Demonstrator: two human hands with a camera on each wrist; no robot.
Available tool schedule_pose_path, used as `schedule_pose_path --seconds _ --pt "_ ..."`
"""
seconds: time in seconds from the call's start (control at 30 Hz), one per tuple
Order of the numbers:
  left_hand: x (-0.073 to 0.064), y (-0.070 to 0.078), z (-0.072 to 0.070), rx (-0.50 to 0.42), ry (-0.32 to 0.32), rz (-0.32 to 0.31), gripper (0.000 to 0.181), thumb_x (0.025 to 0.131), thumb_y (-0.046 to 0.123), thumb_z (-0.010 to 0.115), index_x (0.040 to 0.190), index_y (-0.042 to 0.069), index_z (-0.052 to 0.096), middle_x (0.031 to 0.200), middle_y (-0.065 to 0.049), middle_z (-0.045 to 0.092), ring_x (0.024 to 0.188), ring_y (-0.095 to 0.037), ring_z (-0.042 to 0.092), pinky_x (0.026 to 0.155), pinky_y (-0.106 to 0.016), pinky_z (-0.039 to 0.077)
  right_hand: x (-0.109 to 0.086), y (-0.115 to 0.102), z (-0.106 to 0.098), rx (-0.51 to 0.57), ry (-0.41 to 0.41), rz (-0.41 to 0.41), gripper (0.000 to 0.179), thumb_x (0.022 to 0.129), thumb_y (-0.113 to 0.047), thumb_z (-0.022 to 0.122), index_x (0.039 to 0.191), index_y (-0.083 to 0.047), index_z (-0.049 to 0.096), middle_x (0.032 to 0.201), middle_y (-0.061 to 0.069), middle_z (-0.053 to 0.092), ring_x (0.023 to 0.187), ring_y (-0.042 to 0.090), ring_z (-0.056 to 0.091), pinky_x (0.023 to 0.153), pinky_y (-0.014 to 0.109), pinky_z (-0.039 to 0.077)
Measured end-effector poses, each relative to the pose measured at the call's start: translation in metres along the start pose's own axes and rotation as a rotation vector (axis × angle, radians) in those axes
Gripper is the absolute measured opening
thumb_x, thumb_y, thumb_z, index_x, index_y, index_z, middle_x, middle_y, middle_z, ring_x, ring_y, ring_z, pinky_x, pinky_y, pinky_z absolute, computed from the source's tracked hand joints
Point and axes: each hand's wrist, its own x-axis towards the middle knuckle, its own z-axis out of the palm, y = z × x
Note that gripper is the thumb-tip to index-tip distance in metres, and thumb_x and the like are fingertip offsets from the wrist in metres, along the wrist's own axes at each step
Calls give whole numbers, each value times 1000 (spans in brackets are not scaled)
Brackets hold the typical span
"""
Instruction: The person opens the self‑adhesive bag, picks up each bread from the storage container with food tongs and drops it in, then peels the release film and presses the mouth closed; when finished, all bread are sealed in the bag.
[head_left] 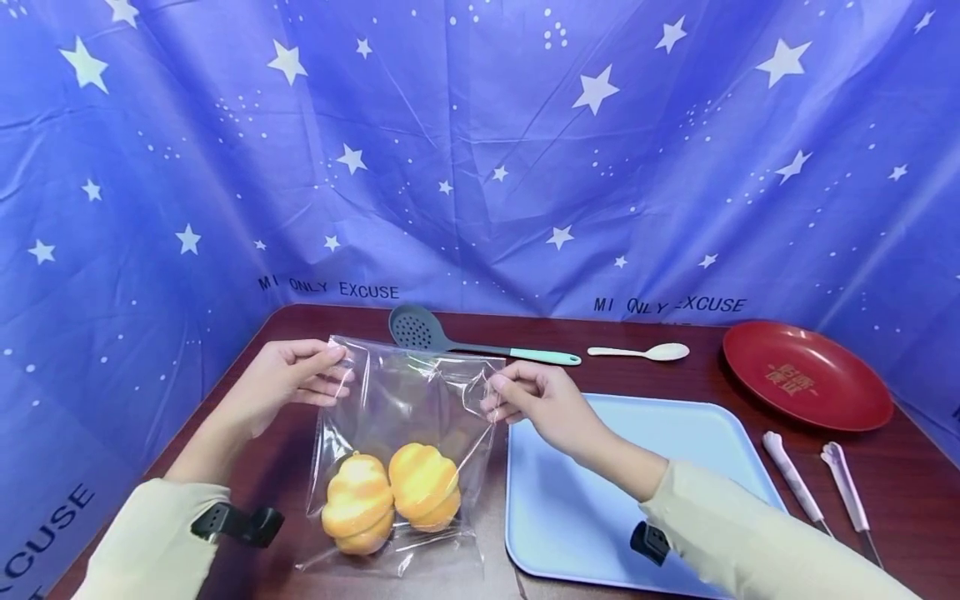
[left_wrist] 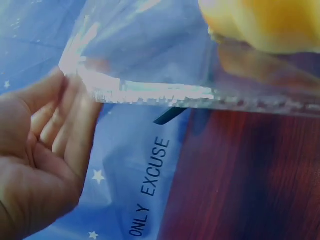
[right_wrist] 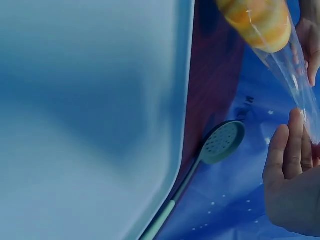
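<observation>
A clear plastic bag [head_left: 408, 392] hangs upright between my two hands, spread out flat at its top. Inside, at the bottom, two yellow-orange pumpkins [head_left: 358, 502] lie side by side, the right one [head_left: 425, 486] leaning against the left. My left hand [head_left: 288, 379] pinches the bag's upper left corner between thumb and fingers. At the upper right corner, my right hand [head_left: 543, 404] pinches the plastic the same way. In the left wrist view the bag's edge [left_wrist: 150, 92] runs from the left fingertips across the picture.
A light blue tray [head_left: 637, 546] lies right of the bag, under my right forearm. Behind are a slotted skimmer [head_left: 420, 327] and a white spoon [head_left: 663, 352]. A red plate [head_left: 832, 375] stands at the back right, with two pale-handled utensils [head_left: 795, 475] in front of it.
</observation>
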Motion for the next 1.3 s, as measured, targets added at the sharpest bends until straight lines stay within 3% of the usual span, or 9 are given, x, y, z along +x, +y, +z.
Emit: schedule_pose_path --seconds 0.23,0.53,0.77,0.9,1.0,1.17,1.3 --pt "14 -14 3 44 75 -73 24 102 12 62 110 -10 68 80 -3 75 70 -13 74 65 -33 62 20 10 4 -68 76 102 21 104 -10 58 105 9 68 86 13 76 68 8 70 68 34 59" --pt "29 -36 5 66 62 -157 34 104 12 59 119 -18 61 80 -4 74 66 -12 72 64 -31 62 40 20 9 -200 135 287 16 101 -9 63 99 4 72 71 4 71 58 8 63 55 24 48" --pt "36 -50 12 98 42 -207 35 105 10 55 122 -20 58 82 -6 74 69 -13 73 64 -30 61 50 29 8 -345 129 348 17 98 -5 64 88 3 74 68 6 69 54 10 62 64 30 58" --pt "38 -53 18 118 25 -227 34 105 6 54 124 -22 55 83 -8 73 68 -13 72 64 -30 61 53 28 6 -482 100 392 20 97 -7 65 80 -3 75 67 2 70 52 9 59 66 26 54" --pt "38 -53 22 144 26 -239 33 103 4 55 122 -23 55 82 -10 72 66 -14 71 63 -32 62 56 28 4 -570 74 418 21 98 -11 65 82 -6 78 68 0 71 52 9 56 64 24 48" --pt "37 -54 25 200 46 -257 28 102 2 58 116 -22 59 74 -9 69 62 -16 71 62 -35 62 60 29 4 -639 64 465 19 98 -14 65 90 -7 80 69 1 73 57 11 55 60 24 44" --pt "39 -56 27 267 94 -263 26 100 4 63 112 -19 63 68 -7 66 58 -16 69 60 -35 62 61 31 6 -665 57 499 19 98 -16 67 86 -8 80 69 1 73 66 12 61 61 24 46"
